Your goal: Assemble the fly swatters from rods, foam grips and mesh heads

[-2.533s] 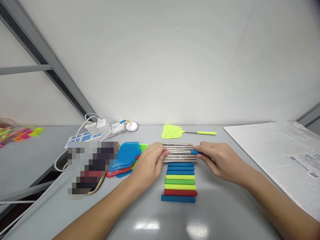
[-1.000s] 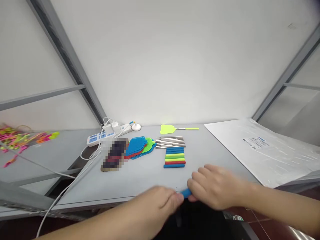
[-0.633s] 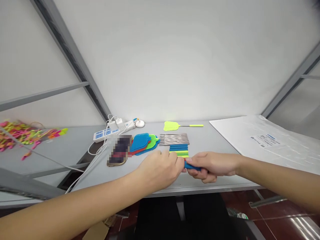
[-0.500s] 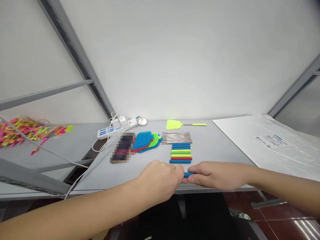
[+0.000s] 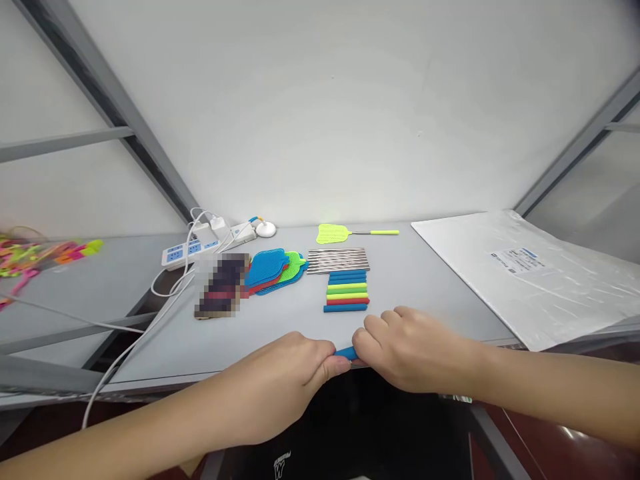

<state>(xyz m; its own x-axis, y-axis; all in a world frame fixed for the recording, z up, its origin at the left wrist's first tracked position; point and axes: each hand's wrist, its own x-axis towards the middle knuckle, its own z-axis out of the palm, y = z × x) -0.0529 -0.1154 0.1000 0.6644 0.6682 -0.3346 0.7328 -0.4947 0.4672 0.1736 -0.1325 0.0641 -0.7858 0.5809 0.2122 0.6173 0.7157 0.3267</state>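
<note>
Just over the front edge of the table, both my hands grip one blue handle [image 5: 346, 353], of which only a short piece shows between them. My left hand [image 5: 285, 377] is closed round its left end, thumb laid along it. My right hand [image 5: 407, 350] wraps its right end with fingers curled over. Beyond them lies a row of blue, green, yellow and red handles [image 5: 347, 295]. Thin metal rods [image 5: 337, 261] lie side by side behind that row. To their left is a pile of blue, red and green fly swatter heads [image 5: 267, 268].
A whole yellow fly swatter [image 5: 333, 233] lies near the back wall. At left are a pixelated phone-like object [image 5: 223, 285], a power strip [image 5: 187, 253] with white cables and a round white device [image 5: 266, 229]. A white wrapped panel [image 5: 465, 267] covers the right side. Colourful pieces [image 5: 20, 260] lie far left.
My right hand has gone from a thumb-forward grip to fingers curled over the blue handle. My left thumb now stretches along it. The view has shifted slightly.
</note>
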